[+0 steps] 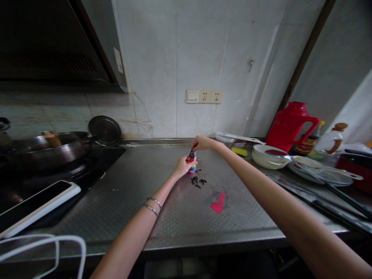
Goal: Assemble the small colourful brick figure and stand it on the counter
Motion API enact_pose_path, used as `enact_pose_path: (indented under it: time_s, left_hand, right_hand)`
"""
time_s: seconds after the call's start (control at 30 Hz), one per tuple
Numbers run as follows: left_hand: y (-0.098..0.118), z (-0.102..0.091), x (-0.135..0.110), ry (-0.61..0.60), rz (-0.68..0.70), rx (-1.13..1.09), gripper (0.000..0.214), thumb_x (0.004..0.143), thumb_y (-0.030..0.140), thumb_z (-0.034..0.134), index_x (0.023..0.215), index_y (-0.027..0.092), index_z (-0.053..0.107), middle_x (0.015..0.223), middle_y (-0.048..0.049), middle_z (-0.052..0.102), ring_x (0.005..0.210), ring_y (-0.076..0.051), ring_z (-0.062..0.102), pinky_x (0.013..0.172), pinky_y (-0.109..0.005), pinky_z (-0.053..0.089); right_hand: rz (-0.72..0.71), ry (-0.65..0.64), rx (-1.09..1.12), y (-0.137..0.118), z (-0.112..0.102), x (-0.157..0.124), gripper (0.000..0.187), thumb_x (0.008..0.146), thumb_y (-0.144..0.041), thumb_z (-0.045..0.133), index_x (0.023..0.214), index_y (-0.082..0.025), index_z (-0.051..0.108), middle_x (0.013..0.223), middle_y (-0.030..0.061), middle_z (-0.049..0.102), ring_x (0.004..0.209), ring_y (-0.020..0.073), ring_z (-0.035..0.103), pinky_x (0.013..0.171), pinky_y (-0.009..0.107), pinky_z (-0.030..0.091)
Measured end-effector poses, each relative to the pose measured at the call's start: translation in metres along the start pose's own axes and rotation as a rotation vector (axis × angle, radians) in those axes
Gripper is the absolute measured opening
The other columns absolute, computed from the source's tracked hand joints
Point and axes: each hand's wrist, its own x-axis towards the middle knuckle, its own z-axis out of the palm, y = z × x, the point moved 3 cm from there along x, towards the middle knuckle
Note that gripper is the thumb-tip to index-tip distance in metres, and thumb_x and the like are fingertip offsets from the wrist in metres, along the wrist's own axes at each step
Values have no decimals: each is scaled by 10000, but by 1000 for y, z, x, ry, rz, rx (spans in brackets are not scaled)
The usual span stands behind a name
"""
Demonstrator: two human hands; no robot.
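My left hand (pixel 183 167) is wrapped around a small bottle (pixel 192 169) with a red, blue and pink colouring, standing upright on the steel counter. Above its dark neck, my right hand (pixel 202 143) has its fingertips pinched together at the mouth. What those fingertips hold is too small and dark to make out. Just in front of the bottle lie several small black pieces (pixel 196 181), loosely scattered. A torn red patch (pixel 218 203) shows on the counter nearer to me, right of the black pieces.
At the left, a steel pan (pixel 55 149) sits on the stove, with a white device (pixel 40 207) and cable before it. Stacked bowls (pixel 269 157), a red thermos jug (pixel 287 126) and long dark utensils crowd the right. A yellow sponge (pixel 239 152) lies near the wall.
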Motion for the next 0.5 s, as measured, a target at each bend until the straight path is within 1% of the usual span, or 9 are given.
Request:
enact_pose_path:
  time_s: [0.27, 0.37, 0.5]
  left_hand:
    - [0, -1, 0, 13, -26, -7, 328, 659, 342, 640, 907, 127, 628, 823, -77, 639, 727, -158, 568, 702, -285, 429]
    - [-1, 0, 0, 21, -23, 14, 317, 660, 335, 638, 905, 133, 627, 814, -72, 637, 717, -153, 562, 694, -281, 424]
    - [-2, 0, 0, 25, -33, 39, 300, 664, 329, 633, 890, 132, 629, 796, -69, 637, 708, -153, 558, 684, -280, 418]
  right_hand:
    - [-15, 46, 218, 2, 0, -2, 210, 623, -171, 607, 812, -107, 674, 635, 19, 634, 472, 56, 484, 444, 149, 376]
    - [-27, 81, 294, 4, -2, -6, 223, 671, -284, 611, 783, -99, 667, 637, 33, 624, 500, 66, 493, 456, 155, 394]
    - [20, 177, 373, 6, 0, -12, 434, 763, -490, 485, 753, -92, 657, 699, 74, 634, 526, 87, 506, 455, 179, 402]
